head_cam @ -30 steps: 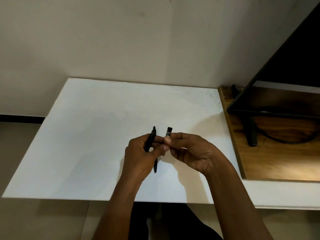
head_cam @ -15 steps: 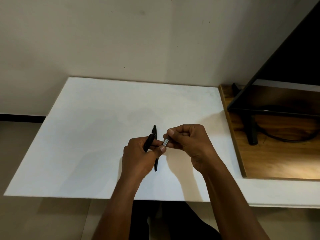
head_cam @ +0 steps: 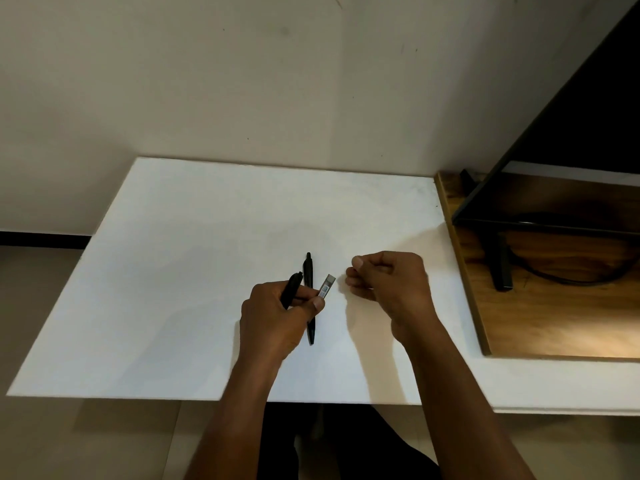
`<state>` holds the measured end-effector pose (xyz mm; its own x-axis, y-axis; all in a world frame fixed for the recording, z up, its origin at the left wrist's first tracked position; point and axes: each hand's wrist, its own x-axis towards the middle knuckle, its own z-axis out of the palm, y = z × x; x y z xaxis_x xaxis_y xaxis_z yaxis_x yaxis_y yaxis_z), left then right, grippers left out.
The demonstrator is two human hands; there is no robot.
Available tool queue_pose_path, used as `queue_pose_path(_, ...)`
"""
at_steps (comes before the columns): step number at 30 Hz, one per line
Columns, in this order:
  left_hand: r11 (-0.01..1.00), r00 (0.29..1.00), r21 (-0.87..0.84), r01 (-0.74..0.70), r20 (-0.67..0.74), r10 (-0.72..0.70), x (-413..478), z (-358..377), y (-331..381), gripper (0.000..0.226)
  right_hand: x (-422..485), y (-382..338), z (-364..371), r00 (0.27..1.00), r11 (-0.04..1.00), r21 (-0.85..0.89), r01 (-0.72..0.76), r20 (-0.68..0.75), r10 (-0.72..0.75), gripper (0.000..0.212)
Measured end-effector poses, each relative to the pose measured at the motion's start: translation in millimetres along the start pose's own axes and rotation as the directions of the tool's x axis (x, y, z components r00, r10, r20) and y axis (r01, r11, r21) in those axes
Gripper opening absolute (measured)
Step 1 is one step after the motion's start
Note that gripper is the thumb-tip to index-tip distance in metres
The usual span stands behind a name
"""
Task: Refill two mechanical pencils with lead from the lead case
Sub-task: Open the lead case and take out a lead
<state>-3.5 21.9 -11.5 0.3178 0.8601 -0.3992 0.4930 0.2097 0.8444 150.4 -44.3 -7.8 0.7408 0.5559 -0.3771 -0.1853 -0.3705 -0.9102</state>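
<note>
My left hand grips a black mechanical pencil, whose upper end sticks up past my fingers. The same hand pinches the small lead case between thumb and fingertip, with its pale end pointing up and to the right. A second black mechanical pencil lies on the white table, partly hidden behind my left hand. My right hand hovers just right of the case, apart from it, with its fingers curled tight. Nothing shows between those fingers.
A wooden board lies at the right of the table and carries a black monitor stand and a cable. The dark monitor overhangs it. A pale wall runs behind the table, and the near table edge is close to my forearms.
My right hand has let go of the lead case and drawn away to the right, closed. The case stays in my left hand, which still holds the pencil.
</note>
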Motion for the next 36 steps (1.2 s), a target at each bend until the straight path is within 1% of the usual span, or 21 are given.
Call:
queue_pose_path(2, 1.0, 1.0, -0.028, 0.012, 0.004, -0.012, 0, -1, 0, 0.004, 3, 2, -10, 0.986, 0.959, -0.263, 0.101, -0.101, -0.132, 0.006)
queue_pose_path(3, 0.999, 1.0, -0.038, 0.015, 0.004, -0.015, 0, -1, 0, 0.004, 4, 3, -14, 0.975, 0.935, -0.335, 0.117, -0.14, -0.172, 0.005)
queue_pose_path(4, 0.999, 1.0, -0.039, 0.013, 0.002, -0.013, 0, -1, 0, 0.004, 5, 2, -17, 0.967, 0.922, -0.369, 0.115, -0.17, -0.189, 0.003)
queue_pose_path(5, 0.999, 1.0, -0.035, 0.008, -0.002, -0.008, 0, -1, 0, 0.004, 5, 1, -20, 0.963, 0.914, -0.394, 0.098, -0.194, -0.186, 0.005)
queue_pose_path(6, 1.0, 1.0, -0.03, 0.002, -0.005, -0.002, 0, -1, 0, 0.004, 6, 0, -22, 0.964, 0.909, -0.411, 0.075, -0.203, -0.171, 0.011)
queue_pose_path(7, 1.0, 1.0, -0.027, -0.003, -0.006, 0.003, 0, -1, 0, 0.004, 7, 0, -23, 0.971, 0.909, -0.412, 0.058, -0.188, -0.147, 0.016)
queue_pose_path(9, 1.0, 1.0, -0.029, -0.013, -0.006, 0.013, 0, -1, 0, 0.005, 5, 0, -21, 0.987, 0.903, -0.427, 0.052, -0.117, -0.113, 0.014)
queue_pose_path(11, 0.999, 1.0, -0.031, -0.018, -0.006, 0.018, 0, -1, 0, 0.005, 2, 1, -16, 0.99, 0.859, -0.503, 0.096, -0.043, -0.136, 0.009)
queue_pose_path(14, 0.999, 1.0, -0.032, -0.019, -0.007, 0.019, 0, -1, 0, 0.006, -1, 3, -8, 0.984, 0.801, -0.578, 0.156, 0.017, -0.179, 0.01)
queue_pose_path(18, 0.999, 1.0, -0.039, -0.024, -0.005, 0.024, 0, -2, 0, 0.006, -1, 5, -4, 0.98, 0.787, -0.593, 0.172, 0.017, -0.201, 0.013)
queue_pose_path(21, 0.998, 1.0, -0.047, -0.029, 0.004, 0.03, 0, -3, 0, 0.006, 0, 4, -6, 0.957, 0.754, -0.625, 0.202, -0.038, -0.288, 0.014)
queue_pose_path(22, 0.998, 1.0, -0.049, -0.031, 0.005, 0.031, 0, -4, 0, 0.007, 0, 3, -6, 0.95, 0.766, -0.607, 0.211, -0.056, -0.307, 0.012)
queue_pose_path(23, 0.998, 0.999, -0.049, -0.033, 0.003, 0.033, 0, -4, -1, 0.007, 0, 2, -7, 0.951, 0.8, -0.559, 0.217, -0.064, -0.303, 0.009)
queue_pose_path(24, 0.998, 0.999, -0.045, -0.035, -0.002, 0.035, 1, -4, -1, 0.006, 1, 1, -8, 0.964, 0.864, -0.46, 0.206, -0.056, -0.26, 0.006)
queue_pose_path(25, 0.999, 0.999, -0.037, -0.041, -0.007, 0.04, 1, -4, 0, 0.005, 0, -1, -7, 0.984, 0.936, -0.313, 0.162, -0.021, -0.178, 0.006)
queue_pose_path(26, 0.999, 0.999, -0.024, -0.049, -0.011, 0.049, 1, -4, 0, 0.004, -1, -2, -6, 0.995, 0.984, -0.154, 0.091, 0.05, -0.084, 0.01)
queue_pose_path(27, 0.998, 0.998, -0.009, -0.058, -0.013, 0.058, 1, -3, 0, 0.003, -2, -3, -5, 0.99, 0.999, -0.029, 0.016, 0.142, -0.012, 0.016)
queue_pose_path(28, 0.998, 0.998, 0.006, -0.068, -0.014, 0.068, 1, -3, 0, 0.004, -3, -3, -4, 0.975, 0.999, 0.026, -0.034, 0.222, 0.027, 0.02)
queue_pose_path(30, 0.996, 0.997, 0.024, -0.081, -0.013, 0.081, 1, -2, 0, 0.008, -5, -3, -2, 0.948, 0.996, 0.048, -0.076, 0.313, 0.057, 0.02)
queue_pose_path(33, 0.994, 0.993, 0.013, -0.111, -0.029, 0.112, 1, -2, 1, 0.009, -6, -2, -1, 0.932, 0.98, 0.125, -0.155, 0.347, 0.103, 0.013)
queue_pose_path(36, 0.985, 0.982, 0.002, -0.17, -0.083, 0.17, 2, -2, 4, 0.007, -5, -1, -1, 0.916, 0.946, 0.19, -0.262, 0.359, 0.181, 0.009)
